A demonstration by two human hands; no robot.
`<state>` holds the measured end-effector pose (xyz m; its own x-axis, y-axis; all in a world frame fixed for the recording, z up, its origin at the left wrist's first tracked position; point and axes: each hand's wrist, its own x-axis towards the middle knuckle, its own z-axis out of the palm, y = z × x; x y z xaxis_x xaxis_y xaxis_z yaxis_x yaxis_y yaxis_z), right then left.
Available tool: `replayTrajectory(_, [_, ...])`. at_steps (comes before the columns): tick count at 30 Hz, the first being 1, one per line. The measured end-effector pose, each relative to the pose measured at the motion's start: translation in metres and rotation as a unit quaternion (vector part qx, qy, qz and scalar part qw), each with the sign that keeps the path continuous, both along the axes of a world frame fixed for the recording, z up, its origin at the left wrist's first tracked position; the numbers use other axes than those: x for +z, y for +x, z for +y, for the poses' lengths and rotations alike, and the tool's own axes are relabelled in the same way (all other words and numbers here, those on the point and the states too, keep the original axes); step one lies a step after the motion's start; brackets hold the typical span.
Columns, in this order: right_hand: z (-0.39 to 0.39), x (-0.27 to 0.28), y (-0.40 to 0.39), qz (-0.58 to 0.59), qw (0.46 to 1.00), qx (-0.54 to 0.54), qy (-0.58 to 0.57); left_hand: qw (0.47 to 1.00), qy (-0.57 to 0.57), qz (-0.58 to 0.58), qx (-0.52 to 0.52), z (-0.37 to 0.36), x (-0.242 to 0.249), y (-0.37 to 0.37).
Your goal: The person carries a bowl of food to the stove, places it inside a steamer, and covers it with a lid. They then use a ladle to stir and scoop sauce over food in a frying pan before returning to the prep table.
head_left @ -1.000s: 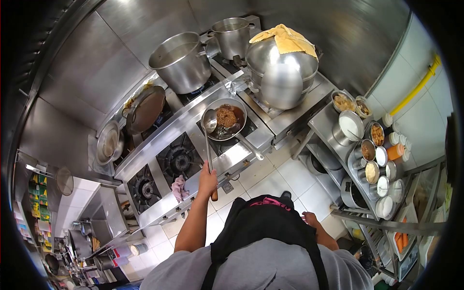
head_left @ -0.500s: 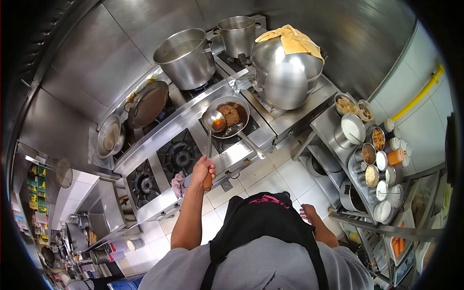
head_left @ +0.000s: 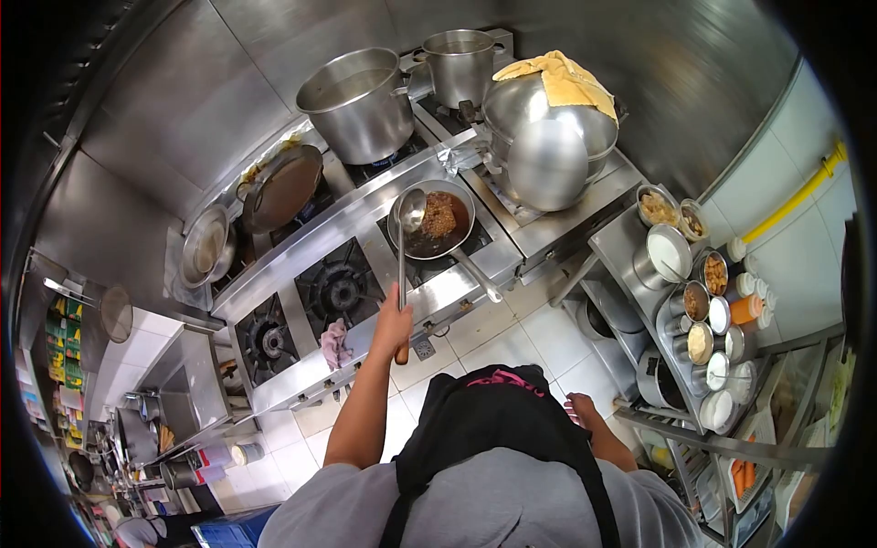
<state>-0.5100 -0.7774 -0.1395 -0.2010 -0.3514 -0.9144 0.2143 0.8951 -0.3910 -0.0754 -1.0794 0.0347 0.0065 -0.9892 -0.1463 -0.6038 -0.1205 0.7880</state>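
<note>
My left hand (head_left: 393,326) is wrapped around the wooden grip of a long metal ladle (head_left: 401,260). The ladle's bowl is at the left inner side of a frying pan (head_left: 475,274) on a stove burner. Inside the pan, a brown clump of what looks like minced food (head_left: 439,217) sits in dark brown sauce. The pan's handle points toward me, with no hand on it. Down at my right side, beside the black apron, hangs my right hand (head_left: 577,411), its fingers loosely apart and holding nothing.
Behind the pan are a large steel pot (head_left: 358,119), a smaller pot (head_left: 459,73) and a domed vessel (head_left: 548,146) with a yellow cloth. A pink cloth (head_left: 335,343) hangs at the stove's front edge. Several ingredient containers stand on the right-hand shelf (head_left: 649,320).
The ladle's bowl, earlier showing reddish-orange sauce, has tipped and shifted up against the pan's left side. The brown clump looks looser and wetter. My left hand has moved slightly right.
</note>
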Motion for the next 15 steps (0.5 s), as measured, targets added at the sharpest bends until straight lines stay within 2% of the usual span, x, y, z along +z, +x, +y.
replayTrajectory(1, [0.001,0.001,0.0,-0.002,1.0,-0.002,0.0,1.0,0.0,-0.002,-0.002,0.007,0.006,-0.001])
replayTrajectory(3, [0.004,0.0,0.0,-0.001,0.999,-0.025,0.022,0.997,0.076,0.019,0.024,0.027,0.024,-0.006])
replayTrajectory(4, [0.006,-0.001,0.003,-0.003,0.999,-0.025,0.023,0.999,-0.028,-0.028,0.0,0.029,0.018,-0.006])
replayTrajectory(5, [0.006,-0.001,0.004,-0.003,0.999,-0.017,0.027,0.999,-0.027,-0.028,0.001,0.031,0.013,-0.004])
replayTrajectory(7, [0.002,0.0,0.004,0.001,0.999,0.003,0.032,0.992,0.099,0.072,0.039,0.036,0.021,-0.008])
replayTrajectory(11, [-0.006,-0.003,0.006,-0.006,0.999,0.035,0.008,0.981,0.163,0.101,0.036,0.031,0.049,-0.016])
replayTrajectory(13, [-0.011,-0.005,0.007,-0.01,0.999,0.031,0.005,0.937,0.226,0.257,0.068,0.023,0.056,-0.017])
replayTrajectory(14, [-0.014,-0.006,0.006,-0.005,1.0,0.03,0.003,0.937,0.225,0.257,0.068,0.018,0.062,-0.015])
replayTrajectory(15, [-0.018,-0.007,0.006,0.0,1.0,0.027,0.001,0.892,0.261,0.358,0.093,0.013,0.069,-0.01])
